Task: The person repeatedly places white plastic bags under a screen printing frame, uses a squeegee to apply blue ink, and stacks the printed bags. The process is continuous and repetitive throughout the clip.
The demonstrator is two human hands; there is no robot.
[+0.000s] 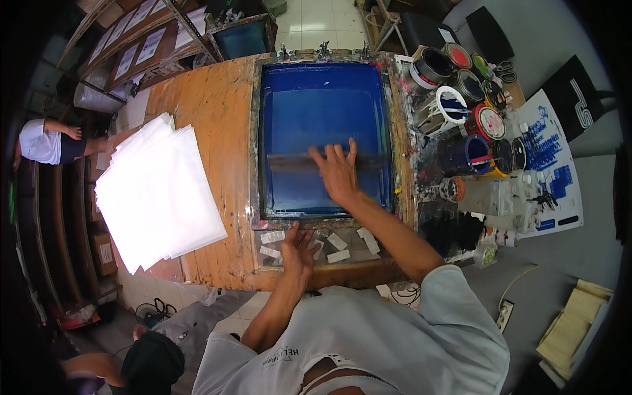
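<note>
A screen printing frame (255,145) with blue mesh lies on the wooden table, hinge clamps at its far edge. My right hand (339,174) is closed over a dark squeegee (289,163) that spans the frame's width, about halfway down the blue mesh; its edges are blurred. At the frame's near edge, my left hand (298,253) holds the rim with its fingers curled up against it. Several small white blocks (338,257) lie on the grey strip around my left hand.
A fanned stack of white sheets (161,197) covers the table's left part. Ink cans and tubs crowd the right side, including an open white bucket (438,112). Beyond them lies a blue-smeared sheet (550,158). Other people are at far left and lower left, near shelves (72,224).
</note>
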